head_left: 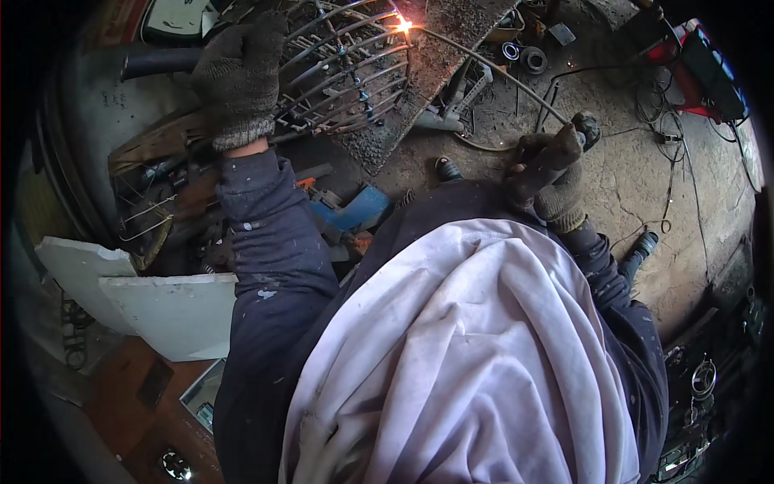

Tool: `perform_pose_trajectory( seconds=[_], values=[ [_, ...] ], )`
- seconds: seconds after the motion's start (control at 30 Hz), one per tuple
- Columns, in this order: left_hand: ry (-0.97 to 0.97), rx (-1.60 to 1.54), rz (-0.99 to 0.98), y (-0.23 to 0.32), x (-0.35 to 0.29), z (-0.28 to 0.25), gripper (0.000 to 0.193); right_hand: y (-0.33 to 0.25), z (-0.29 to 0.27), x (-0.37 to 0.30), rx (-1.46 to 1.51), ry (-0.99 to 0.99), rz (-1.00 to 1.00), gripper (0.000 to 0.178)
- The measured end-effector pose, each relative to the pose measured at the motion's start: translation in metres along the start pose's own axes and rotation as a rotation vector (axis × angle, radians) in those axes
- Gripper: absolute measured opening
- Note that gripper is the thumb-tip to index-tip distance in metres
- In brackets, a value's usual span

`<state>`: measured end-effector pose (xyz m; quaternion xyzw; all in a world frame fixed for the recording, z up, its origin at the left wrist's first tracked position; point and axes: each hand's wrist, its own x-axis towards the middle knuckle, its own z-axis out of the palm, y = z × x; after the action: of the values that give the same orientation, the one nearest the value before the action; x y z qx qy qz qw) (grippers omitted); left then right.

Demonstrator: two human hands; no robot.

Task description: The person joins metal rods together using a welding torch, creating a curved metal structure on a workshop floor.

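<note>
- Evidently, the gloved right hand [556, 181] is curled round what looks like a dark holder [588, 129], from which a long thin rod [492, 66] slants up and left; that length presumably puts the fingers clear of the heat.
- The rod's far tip meets a glowing spot [403, 25] at the edge of a curved metal-bar frame [361, 97].
- That frame lies on a grimy bench [375, 149], likely for support.
- Also gloved, the left hand [239, 85] is at the frame's left side, perhaps to steady it; a dark tube [165, 63] juts out beside it, and I cannot tell what its fingers grip.
- A red-and-black machine [709, 73] stands on the floor [617, 181], with slack cables [667, 139] near it, probably left loose for reach.
</note>
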<state>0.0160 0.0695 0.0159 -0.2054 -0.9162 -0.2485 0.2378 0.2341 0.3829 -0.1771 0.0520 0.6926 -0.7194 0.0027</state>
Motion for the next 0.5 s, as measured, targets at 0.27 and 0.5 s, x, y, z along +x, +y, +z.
perform_pose_trajectory(
  seconds=[0.27, 0.5],
  values=[
    [0.023, 0.023, -0.007, 0.002, -0.001, 0.005, 0.031, -0.001, 0.000, -0.003, 0.016, 0.023, 0.049, 0.052],
    [0.029, 0.079, 0.051, 0.006, 0.000, -0.005, 0.031, -0.016, 0.001, -0.001, -0.062, 0.029, 0.033, 0.053]
  ],
)
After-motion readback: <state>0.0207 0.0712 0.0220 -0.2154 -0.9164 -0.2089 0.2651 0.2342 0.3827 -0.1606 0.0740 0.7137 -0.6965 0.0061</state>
